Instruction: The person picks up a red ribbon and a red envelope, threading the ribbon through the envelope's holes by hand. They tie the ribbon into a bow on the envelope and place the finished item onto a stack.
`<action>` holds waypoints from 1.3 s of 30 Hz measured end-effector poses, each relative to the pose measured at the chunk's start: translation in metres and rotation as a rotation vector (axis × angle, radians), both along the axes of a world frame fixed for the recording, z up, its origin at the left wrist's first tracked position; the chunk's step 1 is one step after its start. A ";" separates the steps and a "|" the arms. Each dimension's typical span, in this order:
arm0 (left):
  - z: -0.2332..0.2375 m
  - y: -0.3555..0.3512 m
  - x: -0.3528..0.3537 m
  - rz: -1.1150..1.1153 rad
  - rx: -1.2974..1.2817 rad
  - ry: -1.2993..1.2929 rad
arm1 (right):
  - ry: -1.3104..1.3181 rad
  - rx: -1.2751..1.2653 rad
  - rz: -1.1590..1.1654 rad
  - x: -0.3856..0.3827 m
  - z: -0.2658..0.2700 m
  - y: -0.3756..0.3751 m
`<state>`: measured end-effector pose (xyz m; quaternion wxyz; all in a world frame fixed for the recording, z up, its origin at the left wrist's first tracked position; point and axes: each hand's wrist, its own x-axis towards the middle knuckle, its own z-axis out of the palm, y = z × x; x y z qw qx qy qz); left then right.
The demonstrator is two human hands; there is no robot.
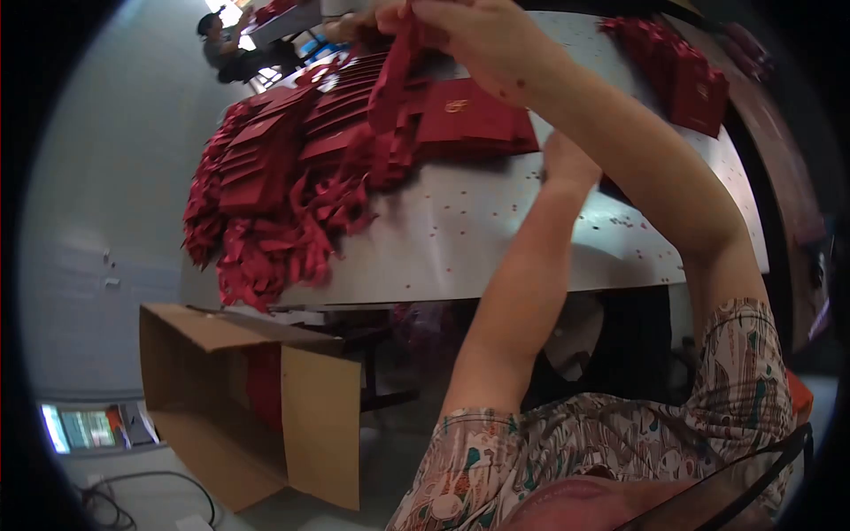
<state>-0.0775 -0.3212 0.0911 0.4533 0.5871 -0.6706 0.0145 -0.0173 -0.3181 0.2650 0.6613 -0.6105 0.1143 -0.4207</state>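
My right hand (456,25) is raised at the top edge, its fingers closed on a red ribbon (391,84) that hangs over the rows of dark red bags. My left hand (568,161) is low over the table, mostly hidden behind my right forearm; its fingers do not show. To its left lies a flat red bag (465,115) with a gold mark. A dark red edge shows just right of that hand. Red bags (257,155) stand in overlapping rows at the left, with a heap of red ribbons (283,239) in front.
An open cardboard box (320,425) with something red inside stands below the table's front left. More red bags (695,88) lie at the back right. Small reddish bits dot the white table (425,257). A person (226,49) is in the far background. A black cable (168,475) lies lower left.
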 end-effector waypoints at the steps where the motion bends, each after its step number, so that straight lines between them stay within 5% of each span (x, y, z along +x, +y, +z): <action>1: 0.021 0.004 0.010 -0.087 0.357 0.092 | -0.046 0.021 -0.044 -0.020 0.014 -0.007; 17: -0.001 -0.011 0.042 0.074 0.349 0.128 | 0.023 0.182 -0.276 -0.129 -0.012 -0.036; 19: 0.009 -0.012 0.044 -0.044 -0.157 0.572 | 0.044 0.213 -0.275 -0.131 -0.012 -0.039; 20: 0.010 -0.009 0.042 -0.168 -0.049 1.018 | 0.044 0.209 -0.277 -0.131 -0.013 -0.041; 21: 0.014 -0.007 0.042 -0.171 -0.051 1.018 | 0.051 0.204 -0.296 -0.131 -0.015 -0.044; 23: 0.023 -0.004 0.045 -0.399 0.018 1.504 | 0.061 0.196 -0.318 -0.130 -0.018 -0.050; 24: 0.039 0.009 0.044 -0.494 0.135 1.545 | 0.031 0.199 -0.352 -0.128 -0.019 -0.054; 32: 0.070 0.035 0.024 -0.493 -0.031 0.926 | 0.193 -0.098 -0.261 -0.111 -0.013 -0.042; 39: 0.103 0.066 0.048 -0.284 0.083 0.738 | 0.064 -0.074 -0.318 -0.134 -0.001 -0.043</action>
